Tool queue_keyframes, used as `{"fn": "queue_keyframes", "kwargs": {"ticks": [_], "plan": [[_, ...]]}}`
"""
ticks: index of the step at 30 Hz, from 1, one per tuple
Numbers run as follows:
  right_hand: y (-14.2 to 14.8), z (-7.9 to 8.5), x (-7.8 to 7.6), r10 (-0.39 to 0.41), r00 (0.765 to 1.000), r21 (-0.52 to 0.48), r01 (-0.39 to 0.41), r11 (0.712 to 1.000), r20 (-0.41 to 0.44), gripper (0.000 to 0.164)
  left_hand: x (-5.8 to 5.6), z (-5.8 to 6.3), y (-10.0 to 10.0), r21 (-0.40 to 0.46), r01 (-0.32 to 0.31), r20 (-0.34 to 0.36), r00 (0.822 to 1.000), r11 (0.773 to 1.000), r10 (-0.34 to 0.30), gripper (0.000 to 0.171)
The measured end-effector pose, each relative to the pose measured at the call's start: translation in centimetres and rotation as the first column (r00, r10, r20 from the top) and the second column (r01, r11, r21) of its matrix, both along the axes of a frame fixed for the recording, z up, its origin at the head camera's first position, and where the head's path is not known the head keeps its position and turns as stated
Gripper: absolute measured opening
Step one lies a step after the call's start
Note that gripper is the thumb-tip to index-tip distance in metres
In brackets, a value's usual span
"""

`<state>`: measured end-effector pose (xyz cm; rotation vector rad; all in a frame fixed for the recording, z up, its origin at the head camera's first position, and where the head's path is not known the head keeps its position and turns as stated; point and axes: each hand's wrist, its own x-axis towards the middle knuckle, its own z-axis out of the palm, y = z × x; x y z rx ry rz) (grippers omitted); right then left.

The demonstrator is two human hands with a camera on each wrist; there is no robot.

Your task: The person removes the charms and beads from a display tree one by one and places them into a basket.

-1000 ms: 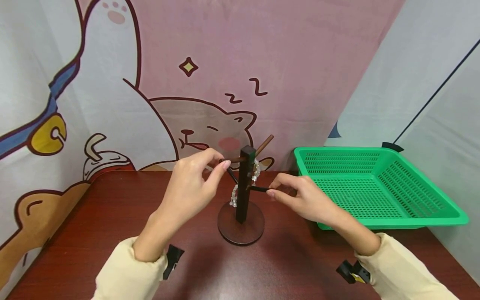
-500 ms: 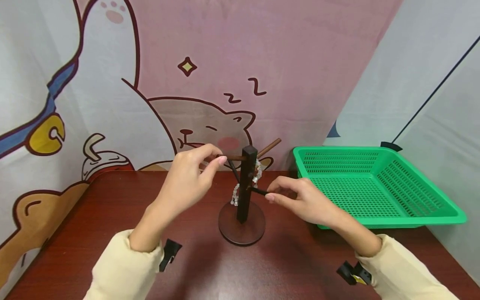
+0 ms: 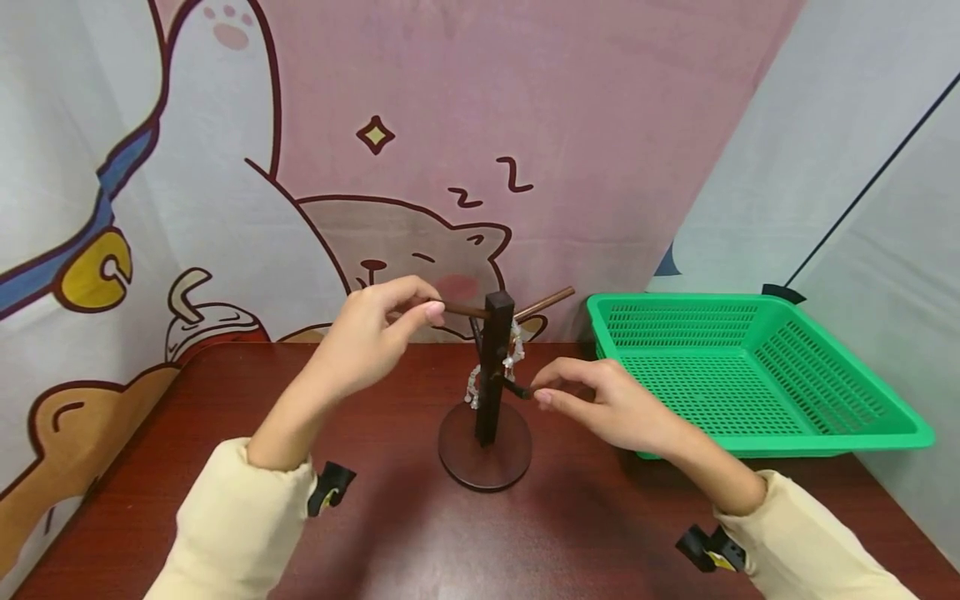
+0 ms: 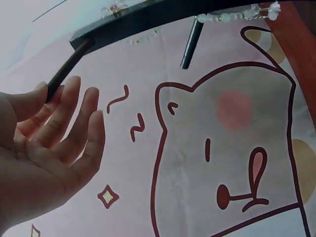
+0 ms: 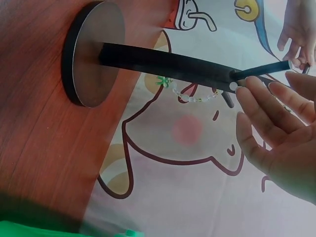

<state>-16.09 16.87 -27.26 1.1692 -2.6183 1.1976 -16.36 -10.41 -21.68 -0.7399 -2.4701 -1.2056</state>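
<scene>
Stand (image 3: pixel 490 400): left hand (image 3: pixel 375 329) pinches upper peg (image 3: pixel 467 309); right hand (image 3: pixel 609 404) at lower peg (image 3: pixel 516 387).

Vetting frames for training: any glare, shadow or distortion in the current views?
Head: pale glare on the table near the bottom edge, soft shadows beside it. Left wrist: upper-left corner washed out, the post looks bowed. Right wrist: table darkens toward the green basket, post slightly bowed too.

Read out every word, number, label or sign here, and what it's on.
"Z": larger, on the backdrop.
"Z": smaller, lower left of it in the head view, same backdrop.
No lettering shows on the stand or green basket.
Black wrist devices: any marking is too small to read.
</scene>
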Motion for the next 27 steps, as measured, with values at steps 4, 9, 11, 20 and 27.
{"fn": "queue_keyframes", "kwargs": {"ticks": [4,9,11,20,27], "plan": [[0.1,0.0,-0.1,-0.021,0.999,0.012,0.021,1.0,-0.029,0.01,-0.6,0.2,-0.4,-0.014,0.026,0.048,0.999,1.0,-0.025,0.011],[0.1,0.1,-0.2,-0.062,0.996,0.028,0.064,0.998,-0.056,0.008,-1.0,0.3,-0.6,-0.013,0.035,0.077,0.996,0.999,-0.034,0.011],[0.1,0.2,-0.3,-0.078,0.996,0.033,0.079,0.996,-0.051,0.007,-1.1,0.3,-0.7,-0.011,0.034,0.086,0.996,0.999,-0.033,0.012],[-0.8,0.8,-1.2,-0.128,0.99,0.035,0.131,0.991,-0.064,0.01,-1.2,0.3,-0.8,-0.029,0.015,0.082,0.997,0.999,-0.012,0.011],[-1.7,1.2,-1.7,-0.129,0.988,0.028,0.131,0.991,-0.086,0.009,-1.2,0.1,-0.8,-0.035,0.014,0.058,0.998,0.999,-0.011,0.011]]}}
